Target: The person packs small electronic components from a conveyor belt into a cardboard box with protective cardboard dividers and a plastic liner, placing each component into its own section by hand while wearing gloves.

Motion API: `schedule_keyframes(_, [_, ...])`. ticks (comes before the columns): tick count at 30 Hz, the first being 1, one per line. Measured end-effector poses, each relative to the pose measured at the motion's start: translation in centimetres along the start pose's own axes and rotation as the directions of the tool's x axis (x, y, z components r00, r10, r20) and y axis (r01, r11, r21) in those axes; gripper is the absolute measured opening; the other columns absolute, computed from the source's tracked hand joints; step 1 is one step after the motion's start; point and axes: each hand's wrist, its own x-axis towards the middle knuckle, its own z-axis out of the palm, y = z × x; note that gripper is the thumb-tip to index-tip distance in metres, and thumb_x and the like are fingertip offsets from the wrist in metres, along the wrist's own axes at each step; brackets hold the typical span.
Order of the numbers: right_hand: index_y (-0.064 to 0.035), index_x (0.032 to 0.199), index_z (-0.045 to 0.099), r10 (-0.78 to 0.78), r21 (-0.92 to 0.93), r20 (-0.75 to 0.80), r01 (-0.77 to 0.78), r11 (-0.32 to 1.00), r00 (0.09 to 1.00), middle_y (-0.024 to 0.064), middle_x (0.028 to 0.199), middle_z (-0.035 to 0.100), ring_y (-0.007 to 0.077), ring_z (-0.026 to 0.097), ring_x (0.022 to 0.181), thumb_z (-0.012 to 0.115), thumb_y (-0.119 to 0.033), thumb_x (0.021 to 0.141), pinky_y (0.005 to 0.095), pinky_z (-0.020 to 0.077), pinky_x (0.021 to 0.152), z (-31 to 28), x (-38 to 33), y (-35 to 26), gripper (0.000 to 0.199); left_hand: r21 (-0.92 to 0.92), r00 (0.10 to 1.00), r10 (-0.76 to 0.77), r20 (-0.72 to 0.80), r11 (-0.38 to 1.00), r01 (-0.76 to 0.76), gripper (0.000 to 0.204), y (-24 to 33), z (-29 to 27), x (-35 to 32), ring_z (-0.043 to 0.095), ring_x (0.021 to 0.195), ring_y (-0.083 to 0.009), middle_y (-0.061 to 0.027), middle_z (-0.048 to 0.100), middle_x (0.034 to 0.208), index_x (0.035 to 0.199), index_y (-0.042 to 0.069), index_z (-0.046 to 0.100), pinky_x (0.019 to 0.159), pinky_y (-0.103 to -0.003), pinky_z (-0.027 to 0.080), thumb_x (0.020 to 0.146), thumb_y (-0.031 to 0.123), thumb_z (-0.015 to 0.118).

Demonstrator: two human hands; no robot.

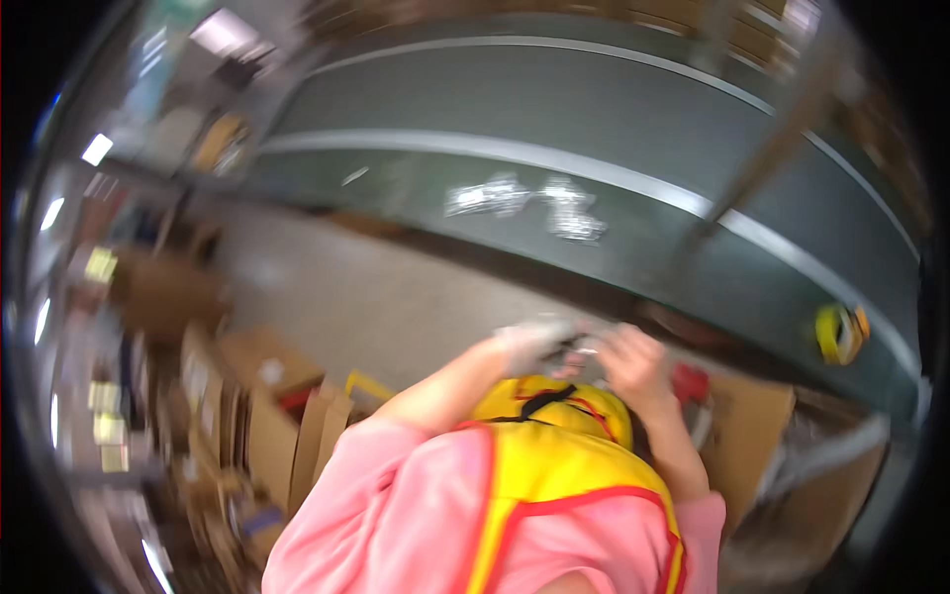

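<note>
Grey concrete floor (376, 297) and a dark green belt (554, 129) with pale stripes fill the background; motion blur throughout. Left hand (529, 342) and right hand (633, 358) are raised close together, both apparently gripping a small pale object (579, 346), possibly plastic wrap, held between them; finger positions cannot be told. Below hangs a yellow vest (554, 455) over pink sleeves. Open cardboard boxes (267, 396) stand left; contents unreadable. Another carton (752, 436) stands right, red item (690, 381) beside.
</note>
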Motion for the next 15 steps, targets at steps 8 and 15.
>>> schedule_keyframes(8, [-0.0096, 0.072, 0.052, 0.069, -0.152, -0.138, -0.09, 0.984, 0.988, 0.0012, 0.071, 0.051, 0.0155, 0.052, 0.072, 0.054, -0.017, 0.067, 0.0268, 0.0436, 0.056, 6.0, 0.3, -1.8, 0.009, 0.077, 0.957, -0.261, -0.123, 0.959, 0.272, 0.029, 3.1, -4.9, -0.3, 0.045, 0.051, -0.0184, -0.0016, 0.045, 0.054, 0.071, 0.012, 0.047, 0.036, -0.022, 0.029, 0.09, 0.032, 0.039])
schedule_keyframes(15, [-0.0064, 0.07, 0.05, 0.43, -0.192, -0.244, -0.478, 0.857, 0.869, 0.0064, 0.069, 0.051, 0.0222, 0.053, 0.069, 0.056, -0.013, 0.065, 0.0319, 0.0466, 0.057, 6.7, -2.5, -5.2, 0.01, -0.026, 0.835, -0.547, 0.059, 0.835, 0.549, 0.033, 2.5, -4.6, 3.7, 0.049, 0.055, -0.0185, -0.0036, 0.05, 0.059, 0.075, 0.005, 0.052, 0.04, -0.021, 0.035, 0.09, 0.031, 0.037])
